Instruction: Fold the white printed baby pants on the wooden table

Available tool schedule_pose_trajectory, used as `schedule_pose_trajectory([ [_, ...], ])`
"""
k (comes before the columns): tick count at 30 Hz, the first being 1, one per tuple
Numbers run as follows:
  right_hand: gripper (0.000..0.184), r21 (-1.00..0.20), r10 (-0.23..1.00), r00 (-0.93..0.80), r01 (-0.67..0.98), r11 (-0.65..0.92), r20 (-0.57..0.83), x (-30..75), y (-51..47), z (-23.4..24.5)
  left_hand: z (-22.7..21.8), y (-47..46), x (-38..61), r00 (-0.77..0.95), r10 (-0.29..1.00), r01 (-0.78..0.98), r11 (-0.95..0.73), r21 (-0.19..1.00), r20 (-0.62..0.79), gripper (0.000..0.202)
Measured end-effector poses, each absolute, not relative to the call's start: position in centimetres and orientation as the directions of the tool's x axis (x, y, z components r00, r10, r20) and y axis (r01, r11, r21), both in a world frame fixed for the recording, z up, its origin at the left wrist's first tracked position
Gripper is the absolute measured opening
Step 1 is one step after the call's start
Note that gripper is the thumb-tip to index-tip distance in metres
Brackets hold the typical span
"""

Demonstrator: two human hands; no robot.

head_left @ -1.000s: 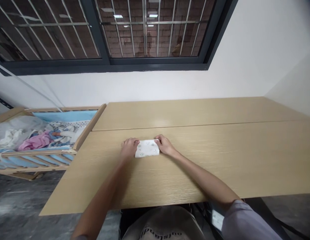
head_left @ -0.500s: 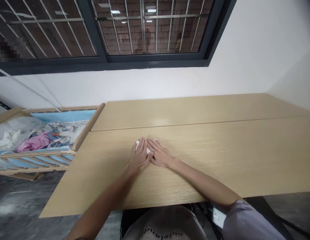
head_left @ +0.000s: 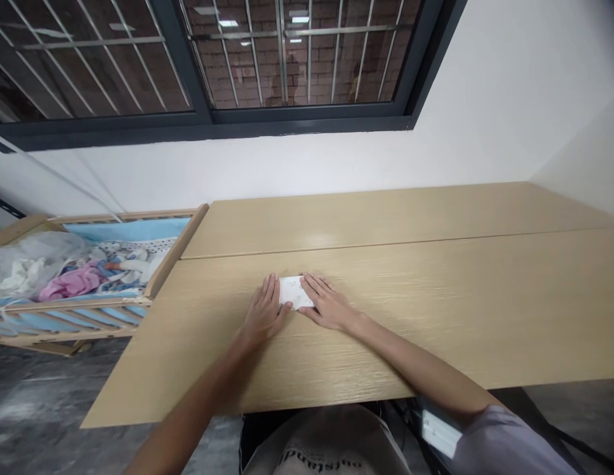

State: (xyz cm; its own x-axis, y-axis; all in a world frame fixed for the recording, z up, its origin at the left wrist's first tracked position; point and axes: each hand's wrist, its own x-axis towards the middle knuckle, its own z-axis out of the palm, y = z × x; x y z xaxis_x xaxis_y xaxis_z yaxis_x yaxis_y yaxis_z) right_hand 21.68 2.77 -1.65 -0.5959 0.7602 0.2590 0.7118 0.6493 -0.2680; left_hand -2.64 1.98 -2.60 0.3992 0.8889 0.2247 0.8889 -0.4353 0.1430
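A small folded white cloth (head_left: pixel 294 291) with a faint print lies on the light wooden table (head_left: pixel 435 297), near its middle. My left hand (head_left: pixel 264 310) lies flat on the table, fingers stretched out, covering the cloth's left edge. My right hand (head_left: pixel 327 305) also lies flat with its fingers out, pressing on the cloth's right edge. Only a narrow strip of the cloth shows between the two hands.
A wooden baby cot (head_left: pixel 89 290) stands against the table's left side, full of jumbled clothes in white, pink and blue. A white wall and a barred window (head_left: pixel 237 59) are behind the table. A second table surface (head_left: pixel 386 214) adjoins at the back.
A second ago both hands gripped the ends of the wider cloth. They then came together flat over it, and now they have slid slightly apart, showing a smaller folded cloth.
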Motion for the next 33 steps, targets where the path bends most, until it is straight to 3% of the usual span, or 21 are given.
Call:
schedule_pose_trajectory([
  [4, 0.078, -0.25, 0.721, -0.62, 0.678, 0.691, 0.31, 22.3, 2.7, -0.3, -1.3, 1.3, -3.2, 0.472, 0.828, 0.848, -0.52, 0.101, 0.303, 0.073],
  [9, 0.075, -0.278, 0.67, -0.686, 0.609, 0.742, 0.283, 22.7, 3.3, 0.4, 0.0, 0.5, -3.5, 0.532, 0.787, 0.813, -0.578, 0.069, 0.312, 0.051],
  [12, 0.082, -0.308, 0.694, -0.676, 0.625, 0.718, 0.246, 22.5, 3.7, -0.7, -0.1, 1.2, -3.5, 0.499, 0.805, 0.822, -0.557, 0.119, 0.322, 0.049],
  [15, 0.065, -0.352, 0.723, -0.633, 0.634, 0.689, 0.276, 21.9, 4.0, -1.6, -0.3, 2.2, -3.6, 0.462, 0.828, 0.827, -0.532, 0.181, 0.318, 0.037],
  [20, 0.047, -0.5, 0.79, -0.498, 0.612, 0.613, 0.358, 21.1, 4.9, -0.6, 1.4, 2.6, -2.6, 0.324, 0.875, 0.877, -0.421, 0.234, 0.36, 0.029],
  [24, 0.036, -0.747, 0.852, -0.396, 0.435, 0.503, 0.343, 21.3, 6.7, 2.1, 4.0, 1.6, -1.4, 0.151, 0.915, 0.896, -0.286, 0.339, 0.374, 0.021],
  [27, 0.044, -0.86, 0.875, -0.351, 0.266, 0.435, 0.334, 22.0, 8.6, 4.4, 5.1, 1.2, -0.6, 0.101, 0.957, 0.813, -0.237, 0.532, 0.272, 0.029],
  [29, 0.053, -0.881, 0.881, -0.374, 0.255, 0.398, 0.29, 22.3, 10.1, 5.4, 5.0, 1.2, -0.1, 0.062, 0.987, 0.743, -0.146, 0.653, 0.151, 0.038],
  [31, 0.057, -0.874, 0.883, -0.421, 0.327, 0.36, 0.206, 22.4, 11.5, 5.8, 4.4, 1.3, 0.4, 0.016, 0.999, 0.728, -0.044, 0.684, 0.047, 0.042],
  [33, 0.055, -0.852, 0.876, -0.47, 0.412, 0.323, 0.105, 22.2, 12.9, 5.4, 3.6, 1.6, 1.0, -0.01, 1.0, 0.78, 0.007, 0.626, 0.001, 0.041],
])
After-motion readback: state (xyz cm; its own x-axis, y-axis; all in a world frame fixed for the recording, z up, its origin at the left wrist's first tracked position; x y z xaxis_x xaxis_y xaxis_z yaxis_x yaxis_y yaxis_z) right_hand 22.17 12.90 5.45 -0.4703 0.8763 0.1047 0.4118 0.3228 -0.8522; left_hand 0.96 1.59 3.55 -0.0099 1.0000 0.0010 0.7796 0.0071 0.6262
